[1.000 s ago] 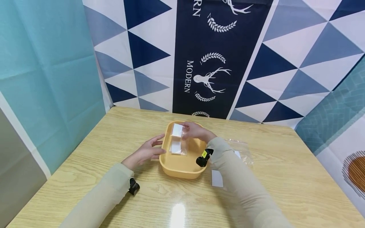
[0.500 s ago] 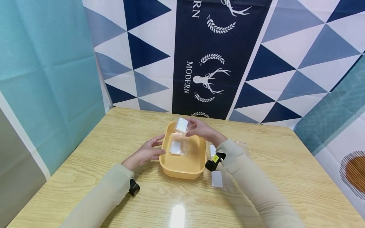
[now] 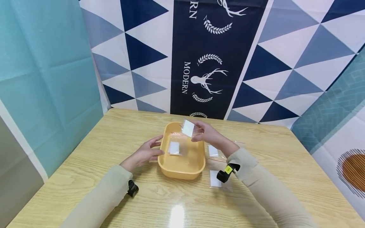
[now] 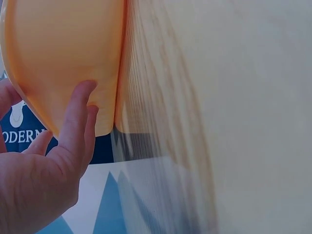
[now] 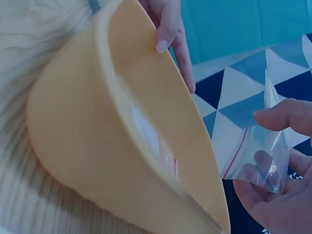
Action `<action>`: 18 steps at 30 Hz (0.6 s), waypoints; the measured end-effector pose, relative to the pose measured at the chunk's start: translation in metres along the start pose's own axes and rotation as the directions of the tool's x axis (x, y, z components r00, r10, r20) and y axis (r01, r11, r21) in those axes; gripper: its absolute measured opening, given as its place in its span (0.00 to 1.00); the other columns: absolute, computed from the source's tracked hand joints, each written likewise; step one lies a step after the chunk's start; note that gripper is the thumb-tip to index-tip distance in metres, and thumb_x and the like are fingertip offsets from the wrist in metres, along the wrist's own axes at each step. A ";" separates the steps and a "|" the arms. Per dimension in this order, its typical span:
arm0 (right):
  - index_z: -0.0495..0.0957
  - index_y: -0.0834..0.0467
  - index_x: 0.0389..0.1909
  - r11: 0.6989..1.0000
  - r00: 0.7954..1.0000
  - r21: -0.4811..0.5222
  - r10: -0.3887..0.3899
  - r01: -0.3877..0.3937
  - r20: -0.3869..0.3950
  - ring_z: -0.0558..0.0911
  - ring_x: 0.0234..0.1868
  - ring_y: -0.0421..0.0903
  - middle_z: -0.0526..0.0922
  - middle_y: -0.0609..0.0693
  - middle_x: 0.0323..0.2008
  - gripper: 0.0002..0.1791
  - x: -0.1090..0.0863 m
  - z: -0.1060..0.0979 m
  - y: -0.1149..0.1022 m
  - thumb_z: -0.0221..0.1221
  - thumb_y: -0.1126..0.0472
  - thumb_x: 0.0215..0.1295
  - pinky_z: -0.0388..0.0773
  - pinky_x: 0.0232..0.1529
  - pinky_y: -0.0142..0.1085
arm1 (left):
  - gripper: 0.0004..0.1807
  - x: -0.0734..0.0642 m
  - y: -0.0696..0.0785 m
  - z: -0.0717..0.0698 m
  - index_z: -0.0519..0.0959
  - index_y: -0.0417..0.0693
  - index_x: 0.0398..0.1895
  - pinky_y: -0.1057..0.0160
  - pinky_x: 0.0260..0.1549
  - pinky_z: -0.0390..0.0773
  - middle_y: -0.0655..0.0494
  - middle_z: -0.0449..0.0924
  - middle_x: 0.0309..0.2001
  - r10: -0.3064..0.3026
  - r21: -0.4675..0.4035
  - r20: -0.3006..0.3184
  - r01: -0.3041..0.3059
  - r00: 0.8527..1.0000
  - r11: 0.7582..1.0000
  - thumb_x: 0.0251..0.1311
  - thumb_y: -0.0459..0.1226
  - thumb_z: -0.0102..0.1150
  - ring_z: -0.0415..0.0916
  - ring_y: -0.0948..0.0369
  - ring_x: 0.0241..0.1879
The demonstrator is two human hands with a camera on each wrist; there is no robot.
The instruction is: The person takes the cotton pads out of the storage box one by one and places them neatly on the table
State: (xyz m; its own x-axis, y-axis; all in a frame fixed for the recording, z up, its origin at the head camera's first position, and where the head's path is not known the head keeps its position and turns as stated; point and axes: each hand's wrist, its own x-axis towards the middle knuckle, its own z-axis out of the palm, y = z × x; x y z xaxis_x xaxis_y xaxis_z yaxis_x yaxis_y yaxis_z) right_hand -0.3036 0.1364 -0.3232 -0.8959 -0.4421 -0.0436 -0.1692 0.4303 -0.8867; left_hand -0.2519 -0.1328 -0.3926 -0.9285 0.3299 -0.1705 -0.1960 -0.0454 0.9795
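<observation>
A small clear zip bag (image 3: 188,128) with a white square piece inside is pinched between the thumb and fingers of my right hand (image 3: 210,135), above the back right part of a yellow-orange plastic basin (image 3: 182,174). The right wrist view shows the red zip line of that bag (image 5: 236,152). Inside the basin lies another zip bag (image 3: 174,148) with a white piece. My left hand (image 3: 142,155) rests at the basin's left side, its fingers extended and spread against the wall and rim.
Right of the basin, two more clear bags with white pieces lie on the wooden table (image 3: 114,202), one bag (image 3: 213,151) behind the other bag (image 3: 215,179). Patterned cloth (image 3: 148,63) hangs behind the table, and a teal cloth (image 3: 51,79) hangs at the left.
My right hand has lifted the bag from over the basin's back left and carried it to the right. The left hand stays at the basin's side.
</observation>
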 end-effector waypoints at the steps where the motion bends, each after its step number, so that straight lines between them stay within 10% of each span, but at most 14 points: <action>1: 0.62 0.61 0.65 1.000 1.000 0.007 -0.002 0.002 -0.001 0.69 0.54 0.55 0.68 0.58 0.54 0.40 -0.003 -0.001 0.000 0.65 0.72 0.49 0.73 0.52 0.42 | 0.42 0.000 0.000 0.000 0.52 0.51 0.73 0.54 0.46 0.79 0.38 0.55 0.65 -0.001 0.001 -0.003 0.001 1.000 1.000 0.56 0.23 0.55 0.70 0.43 0.53; 18: 0.57 0.63 0.68 0.992 0.998 0.112 -0.059 0.058 0.004 0.71 0.56 0.56 0.68 0.62 0.58 0.41 -0.060 -0.020 0.018 0.63 0.75 0.52 0.78 0.49 0.39 | 0.42 0.001 -0.003 -0.002 0.52 0.50 0.72 0.55 0.45 0.79 0.37 0.55 0.65 0.002 0.002 0.005 -0.002 1.000 1.000 0.55 0.24 0.57 0.71 0.43 0.53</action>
State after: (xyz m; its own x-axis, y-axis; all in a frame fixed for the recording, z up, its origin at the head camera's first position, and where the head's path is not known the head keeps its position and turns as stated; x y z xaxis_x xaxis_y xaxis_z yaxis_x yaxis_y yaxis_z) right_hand -0.2610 0.1865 -0.3272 -0.8826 -0.4701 0.0069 -0.1741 0.3131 -0.9336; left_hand -0.2531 -0.1339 -0.3961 -0.9272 0.3345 -0.1684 -0.1938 -0.0438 0.9801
